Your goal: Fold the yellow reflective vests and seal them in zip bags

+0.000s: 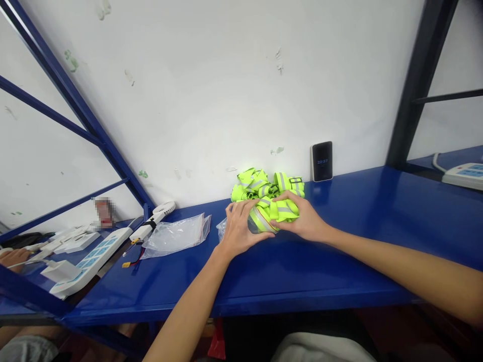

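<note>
The blue shelf (pixel 339 251) runs across the whole view under a white wall (pixel 226 75), and the strap bundle (pixel 264 191), a heap of fluorescent yellow bands with grey reflective stripes, lies on it close to the wall; every place below is told from that bundle. Far to its left a slanted blue frame post (pixel 75 100) rises, and far to its right stands a dark upright (pixel 415 80). Well to the left of the bundle lies a long white power strip (pixel 90 259), with another person's hand (pixel 13 257) beyond it at the picture's edge. A flat clear bag (pixel 175 235) lies nearer on the left. The left hand (pixel 239 229) is wrapped against the bundle's lower left, fingers curved onto it, where a bit of clear film shows underneath. The right hand (pixel 302 218) is closed over the bundle's front right, so the front of the heap is clamped between the two palms. Just right of the bundle and behind it, a dark phone (pixel 322 161) leans on the wall. A small white fan (pixel 154 218) lies left of the bundle, past the clear bag. The step in hand looks like gathering and squeezing the loose straps together; further handling would call for firm, even pressure from both sides, since the loops at the back lie free.
</note>
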Demonstrator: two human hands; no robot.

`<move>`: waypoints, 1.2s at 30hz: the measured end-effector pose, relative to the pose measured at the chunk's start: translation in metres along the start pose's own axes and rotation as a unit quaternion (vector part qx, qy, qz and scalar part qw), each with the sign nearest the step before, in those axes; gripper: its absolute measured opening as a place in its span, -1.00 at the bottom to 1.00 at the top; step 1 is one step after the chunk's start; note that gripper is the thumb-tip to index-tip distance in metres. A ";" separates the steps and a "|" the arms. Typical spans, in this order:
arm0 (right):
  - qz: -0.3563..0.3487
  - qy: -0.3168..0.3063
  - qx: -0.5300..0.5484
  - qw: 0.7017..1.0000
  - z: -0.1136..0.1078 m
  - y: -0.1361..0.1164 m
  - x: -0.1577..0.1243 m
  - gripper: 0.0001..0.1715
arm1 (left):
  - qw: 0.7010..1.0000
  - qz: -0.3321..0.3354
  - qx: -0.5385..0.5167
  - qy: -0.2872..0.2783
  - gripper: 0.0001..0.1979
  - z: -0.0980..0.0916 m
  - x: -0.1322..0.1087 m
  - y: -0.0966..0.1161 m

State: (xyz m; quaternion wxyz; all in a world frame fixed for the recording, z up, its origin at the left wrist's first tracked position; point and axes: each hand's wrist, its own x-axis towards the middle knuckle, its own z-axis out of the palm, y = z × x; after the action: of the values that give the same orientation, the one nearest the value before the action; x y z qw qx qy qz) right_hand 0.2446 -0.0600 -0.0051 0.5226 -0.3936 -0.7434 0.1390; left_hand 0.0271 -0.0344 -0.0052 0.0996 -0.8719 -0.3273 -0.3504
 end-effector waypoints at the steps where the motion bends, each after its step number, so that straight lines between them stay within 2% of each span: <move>1: 0.005 -0.004 0.003 1.000 0.000 -0.001 0.000 -0.49 | 1.000 0.004 0.003 -0.002 -0.12 0.000 0.000 0.000; 7: 0.009 -0.057 0.040 0.998 0.000 -0.005 0.000 -0.50 | 0.998 0.064 0.010 0.015 -0.10 0.002 -0.003 0.003; 12: 0.014 -0.102 0.084 0.991 0.002 0.001 0.000 -0.46 | 0.996 0.086 0.018 0.019 -0.09 0.005 -0.002 0.002; 21: -0.056 -0.161 0.086 0.982 0.003 0.002 -0.003 -0.62 | 0.995 0.095 -0.003 0.020 -0.13 0.014 -0.002 0.003; 23: -0.040 -0.152 0.089 0.984 0.005 0.002 -0.004 -0.64 | 0.995 0.095 -0.008 0.024 -0.13 0.015 -0.001 0.004; 26: 0.023 -0.129 0.130 0.983 0.009 0.003 -0.002 -0.59 | 0.995 0.094 -0.006 0.028 -0.14 0.015 0.000 0.006; 31: 0.164 -0.068 0.218 0.960 0.016 0.004 0.003 -0.26 | 0.993 0.109 0.011 0.035 -0.21 0.014 0.003 0.009; 33: 0.179 -0.084 0.233 0.952 0.017 0.003 0.004 -0.26 | 0.992 0.125 0.017 0.030 -0.24 0.014 0.003 0.011; 36: 0.150 -0.129 0.216 0.956 0.017 0.000 0.002 -0.27 | 0.988 0.149 0.022 0.016 -0.27 0.017 0.004 0.015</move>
State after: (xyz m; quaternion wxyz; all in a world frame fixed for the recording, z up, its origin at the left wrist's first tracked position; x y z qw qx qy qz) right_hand 0.2292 -0.0553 -0.0104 0.4679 -0.3566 -0.6893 0.4228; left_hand 0.0475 -0.0371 -0.0139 0.1755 -0.9027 -0.1996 -0.3385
